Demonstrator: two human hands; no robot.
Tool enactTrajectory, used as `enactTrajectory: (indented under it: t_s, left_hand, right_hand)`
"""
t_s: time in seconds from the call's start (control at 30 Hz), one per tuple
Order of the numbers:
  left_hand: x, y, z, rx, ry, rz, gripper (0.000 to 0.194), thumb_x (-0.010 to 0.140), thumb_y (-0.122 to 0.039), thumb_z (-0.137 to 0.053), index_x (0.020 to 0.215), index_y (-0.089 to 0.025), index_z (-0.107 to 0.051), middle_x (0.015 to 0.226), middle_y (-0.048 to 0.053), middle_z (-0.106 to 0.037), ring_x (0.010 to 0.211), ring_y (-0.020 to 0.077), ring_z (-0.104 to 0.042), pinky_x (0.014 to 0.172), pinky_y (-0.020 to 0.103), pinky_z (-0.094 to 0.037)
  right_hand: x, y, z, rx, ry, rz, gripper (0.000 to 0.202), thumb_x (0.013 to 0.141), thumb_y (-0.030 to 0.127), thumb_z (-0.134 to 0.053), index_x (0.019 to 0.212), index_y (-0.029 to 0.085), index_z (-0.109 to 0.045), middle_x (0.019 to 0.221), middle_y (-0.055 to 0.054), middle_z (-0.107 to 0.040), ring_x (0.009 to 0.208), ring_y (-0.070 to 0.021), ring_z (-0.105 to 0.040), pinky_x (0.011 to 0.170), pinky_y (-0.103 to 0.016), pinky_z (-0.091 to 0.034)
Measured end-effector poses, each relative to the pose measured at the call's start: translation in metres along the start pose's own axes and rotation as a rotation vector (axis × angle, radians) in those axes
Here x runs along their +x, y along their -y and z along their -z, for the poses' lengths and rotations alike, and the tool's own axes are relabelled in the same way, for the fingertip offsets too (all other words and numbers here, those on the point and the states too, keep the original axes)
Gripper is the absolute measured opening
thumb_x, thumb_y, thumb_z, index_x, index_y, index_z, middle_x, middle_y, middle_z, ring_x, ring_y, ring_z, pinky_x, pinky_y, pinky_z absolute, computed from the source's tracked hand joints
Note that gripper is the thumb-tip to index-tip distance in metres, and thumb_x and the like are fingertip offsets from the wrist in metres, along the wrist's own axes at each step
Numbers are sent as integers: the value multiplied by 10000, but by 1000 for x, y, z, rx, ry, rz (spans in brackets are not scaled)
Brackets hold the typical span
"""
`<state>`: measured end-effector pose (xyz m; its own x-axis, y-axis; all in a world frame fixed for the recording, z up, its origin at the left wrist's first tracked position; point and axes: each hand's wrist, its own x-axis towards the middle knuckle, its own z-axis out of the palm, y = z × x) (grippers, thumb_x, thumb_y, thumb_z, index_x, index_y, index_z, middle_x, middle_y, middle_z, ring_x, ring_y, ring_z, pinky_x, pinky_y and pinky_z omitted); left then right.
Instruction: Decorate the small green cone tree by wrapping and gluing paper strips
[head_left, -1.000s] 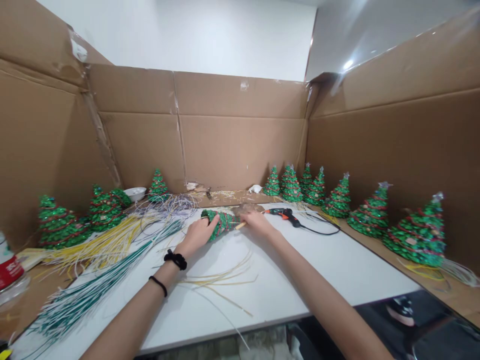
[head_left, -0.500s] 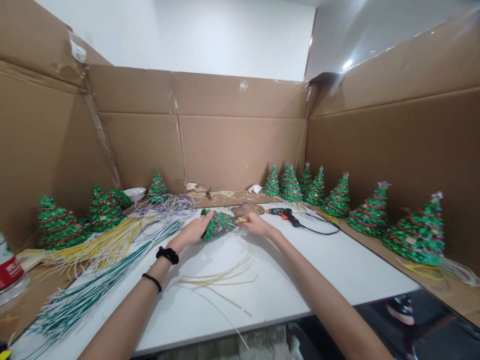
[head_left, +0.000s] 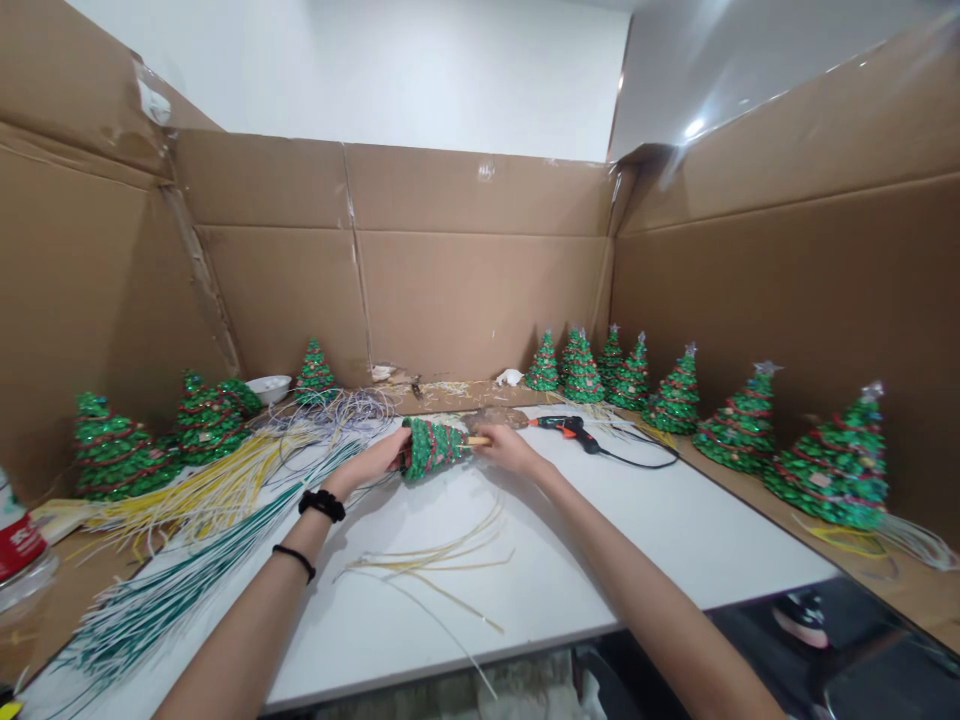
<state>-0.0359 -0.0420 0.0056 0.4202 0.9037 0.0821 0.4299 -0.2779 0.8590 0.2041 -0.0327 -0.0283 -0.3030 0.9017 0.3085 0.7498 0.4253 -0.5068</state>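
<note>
Fingers of the left hand [head_left: 382,457] are curled around the wide base of a green, cone-shaped tree wound with red strands [head_left: 435,447]; their tips are hidden by the rim. By the right hand [head_left: 508,449], a slim, tan, wooden-looking stick [head_left: 478,440] is pinched beside the tree's narrow tip; whether it is seated there cannot be told. The tree is held on its side over the white, smooth tabletop [head_left: 555,565], base toward nine o'clock, tip toward three. If the stick is forced off line, the tip could be bent or the red winding loosened; if the base is squeezed too hard, the cone could be dented. Near three o'clock, the nozzle of a black-and-orange glue gun [head_left: 564,427] is pointed at the right hand; it could be brushed, and a burn risked if hot. At six, loose yellow and white strands [head_left: 424,569] could be snagged if the tree is lowered.
</note>
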Motion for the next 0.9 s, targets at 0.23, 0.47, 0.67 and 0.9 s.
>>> enactTrajectory:
  t_s: [0.23,0.47,0.67,0.9]
  left_hand:
    - [11,23,6,73,50,19,207,704,-342,-424,562,-199,-472,508,-28,-432,494,129,-341,487,259,-299]
    - [14,24,3,156,-37,-138,227,657,-306,-455,737,-167,-614,783,51,-654,751,205,-566,743,318,-453]
    - [14,25,1,153,-114,-174,283,676,-322,-473,791,-150,-666,881,90,-706,897,253,-604,864,360,-454]
    - [21,39,0,69,-69,-171,292,663,-304,-519,807,-123,-697,831,90,-720,828,254,-619,809,369,-471]
  right_hand:
    - [-5,12,-1,-34,-70,-13,97,729,113,-533,739,172,-610,722,-20,-636,705,-158,-550,603,-214,-309]
    - [-7,20,-16,-120,-73,-44,117,797,164,-524,841,197,-626,827,-34,-676,754,-172,-588,594,-225,-317]
    - [-5,25,-25,-397,-76,71,177,906,258,-457,925,177,-613,883,-109,-652,845,-211,-579,701,-266,-372]
    - [-8,40,-17,-604,-15,150,167,853,124,-481,975,135,-593,865,-120,-677,918,-253,-554,759,-299,-388]
